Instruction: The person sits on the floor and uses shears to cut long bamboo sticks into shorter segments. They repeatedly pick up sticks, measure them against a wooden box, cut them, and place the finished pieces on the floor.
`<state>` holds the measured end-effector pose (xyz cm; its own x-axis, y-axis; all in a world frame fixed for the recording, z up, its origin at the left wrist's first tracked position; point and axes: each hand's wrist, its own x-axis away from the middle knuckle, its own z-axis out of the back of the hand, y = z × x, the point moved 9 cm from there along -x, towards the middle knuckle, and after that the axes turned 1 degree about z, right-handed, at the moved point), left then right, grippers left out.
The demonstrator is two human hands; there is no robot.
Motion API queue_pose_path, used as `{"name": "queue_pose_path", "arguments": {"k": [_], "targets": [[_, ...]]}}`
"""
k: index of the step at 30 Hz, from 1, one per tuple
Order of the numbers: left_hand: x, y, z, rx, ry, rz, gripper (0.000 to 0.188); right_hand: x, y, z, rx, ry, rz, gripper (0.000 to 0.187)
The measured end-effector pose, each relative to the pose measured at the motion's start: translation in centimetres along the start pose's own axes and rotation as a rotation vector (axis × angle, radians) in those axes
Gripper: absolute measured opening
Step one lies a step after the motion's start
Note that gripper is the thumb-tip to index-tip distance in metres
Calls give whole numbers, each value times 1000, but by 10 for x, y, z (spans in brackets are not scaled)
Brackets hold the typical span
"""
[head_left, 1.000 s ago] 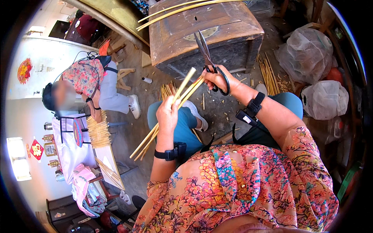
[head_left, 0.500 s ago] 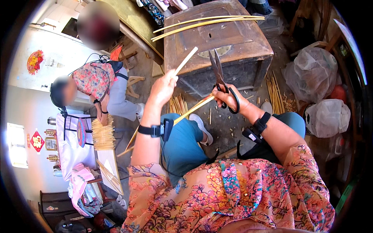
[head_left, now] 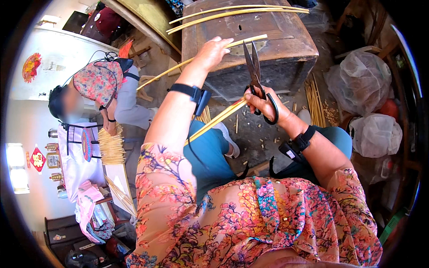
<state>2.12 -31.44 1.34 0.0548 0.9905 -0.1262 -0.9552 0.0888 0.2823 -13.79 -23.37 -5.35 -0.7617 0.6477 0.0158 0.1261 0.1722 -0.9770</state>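
My left hand, raised over the near edge of the wooden chest, is closed on a long thin yellow stick. One end of it points right and passes at the scissors' tips; whether it lies between or behind the blades I cannot tell. My right hand grips black-handled scissors, blades pointing up and slightly parted. The same hand also pinches a few yellow sticks, reddish near their upper end, which slant down left across my knee.
Two long sticks lie on the brown wooden chest. More sticks and cut bits are on the floor. Plastic bags stand at right. A co-worker bends over a stick bundle at left.
My left hand has moved up and right; its stick has swung from a steep slant to a flatter one, its end now at the scissors' tips. My right hand has barely moved.
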Motion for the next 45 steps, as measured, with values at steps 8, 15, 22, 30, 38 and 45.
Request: {"name": "queue_pose_path", "arguments": {"k": [8,15,22,30,38,45], "targets": [[-17,5,-22,-124,7,-91,42,2,-10,6,15,39,10,15],[-1,0,-10,88,-49,-85,47,-1,-3,3,2,19,-14,15],[-1,-15,-14,-2,-64,-46,46,-5,-2,6,-38,5,13,15],[3,-10,-16,43,-47,-37,47,-4,-3,6,31,2,-16,16],[25,-5,22,164,127,-18,40,-5,-8,1,-2,-28,25,16],[126,70,1,194,-74,101,37,-5,-7,0,14,-22,45,14]]}}
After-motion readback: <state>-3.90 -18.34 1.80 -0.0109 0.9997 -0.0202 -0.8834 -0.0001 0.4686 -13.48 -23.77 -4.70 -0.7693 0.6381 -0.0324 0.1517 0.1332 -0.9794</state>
